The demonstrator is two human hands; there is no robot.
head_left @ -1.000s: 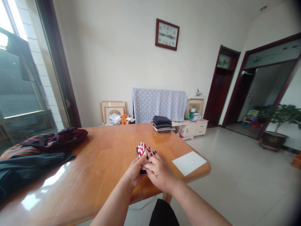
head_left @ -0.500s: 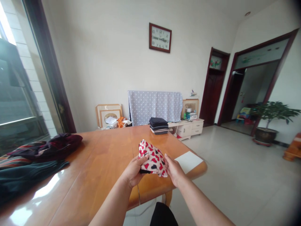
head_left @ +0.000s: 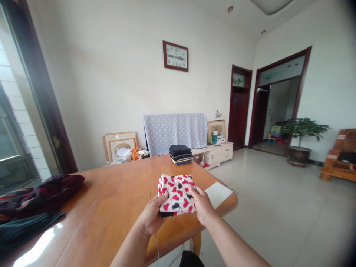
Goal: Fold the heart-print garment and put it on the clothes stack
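Between my two hands is a folded heart-print cloth (head_left: 178,194), white with red and black hearts and a dark strip at its lower left edge. It is held above the table's near edge; whether it is a garment I cannot tell. My left hand (head_left: 152,215) grips its left side, thumb on top and fingers underneath. My right hand (head_left: 202,204) is closed on the right side, thumb over the top face. Beyond the cloth, a neat stack of dark folded clothes (head_left: 180,155) sits at the table's far edge.
The wooden table (head_left: 111,200) bears a heap of dark and striped clothes (head_left: 41,194) on the left and a white sheet (head_left: 218,194) at the right corner. Behind are a low white cabinet (head_left: 213,157) and a dotted cover (head_left: 175,131). A potted plant (head_left: 299,155) stands right.
The heart-print cloth has gone from bunched and tilted to a flat, squarish fold. My right hand has shifted from its side edge to a grip with the thumb on top. The view has turned right.
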